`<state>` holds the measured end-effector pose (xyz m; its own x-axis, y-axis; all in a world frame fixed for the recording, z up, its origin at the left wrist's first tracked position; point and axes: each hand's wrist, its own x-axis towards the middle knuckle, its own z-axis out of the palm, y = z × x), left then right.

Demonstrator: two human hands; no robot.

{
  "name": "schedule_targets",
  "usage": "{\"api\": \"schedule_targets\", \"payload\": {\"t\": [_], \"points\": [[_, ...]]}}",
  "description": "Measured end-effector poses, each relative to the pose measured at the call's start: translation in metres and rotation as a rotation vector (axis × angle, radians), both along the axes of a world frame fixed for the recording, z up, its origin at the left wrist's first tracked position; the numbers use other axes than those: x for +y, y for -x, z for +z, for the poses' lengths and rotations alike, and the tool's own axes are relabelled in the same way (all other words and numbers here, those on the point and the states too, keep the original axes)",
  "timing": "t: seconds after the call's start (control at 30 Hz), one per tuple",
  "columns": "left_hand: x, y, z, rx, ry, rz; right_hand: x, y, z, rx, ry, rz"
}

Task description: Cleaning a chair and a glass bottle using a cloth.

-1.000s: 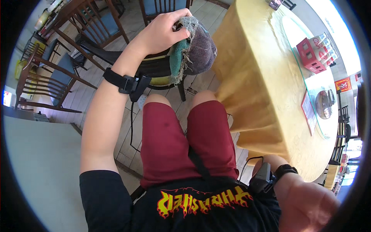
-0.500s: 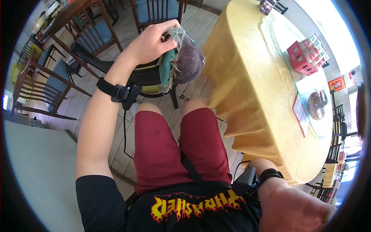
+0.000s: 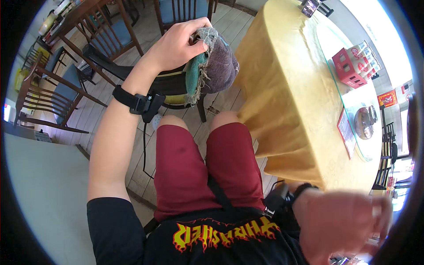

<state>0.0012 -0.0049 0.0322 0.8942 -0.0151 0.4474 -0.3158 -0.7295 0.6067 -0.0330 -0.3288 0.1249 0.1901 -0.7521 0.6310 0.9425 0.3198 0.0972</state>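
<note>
A bunched rag (image 3: 219, 68), frayed along one edge, is purple-grey on one side and green on the other. My left hand (image 3: 180, 46) is closed on it, thumb and fingers pressing its frayed edge. The rag hangs over the front of a dark chair (image 3: 172, 90) with a yellow-green seat, between my knees and the far chairs; whether it touches the chair I cannot tell. At the lower right, beside the near end of the table, my right hand (image 3: 342, 225) is raised close to the camera. Motion smears its fingers, and no object shows in it.
To my right stands a round table with a yellow cloth (image 3: 282, 84) and a glass turntable (image 3: 324, 37). On it are a red bottle crate (image 3: 349, 70), a glass jar (image 3: 365, 123) and a card (image 3: 346, 132). Wooden chairs (image 3: 66, 99) with blue seats stand at left and ahead.
My right hand has shifted and turned, and is now blurred. My left hand keeps its hold on the rag, which sits slightly further right and higher in view.
</note>
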Motion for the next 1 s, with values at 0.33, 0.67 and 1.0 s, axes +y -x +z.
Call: {"api": "schedule_targets", "payload": {"t": [0.33,0.67,1.0], "points": [[-0.016,0.01,0.012,-0.263,-0.092,0.072,0.13,-0.1,-0.114,0.315,1.539,0.025],[-0.029,0.004,0.015,-0.137,0.069,0.002,0.129,-0.11,-0.165,0.48,1.63,0.1],[-0.024,0.002,0.02,0.055,0.017,-0.016,0.129,-0.118,-0.196,0.458,1.575,0.13]]}}
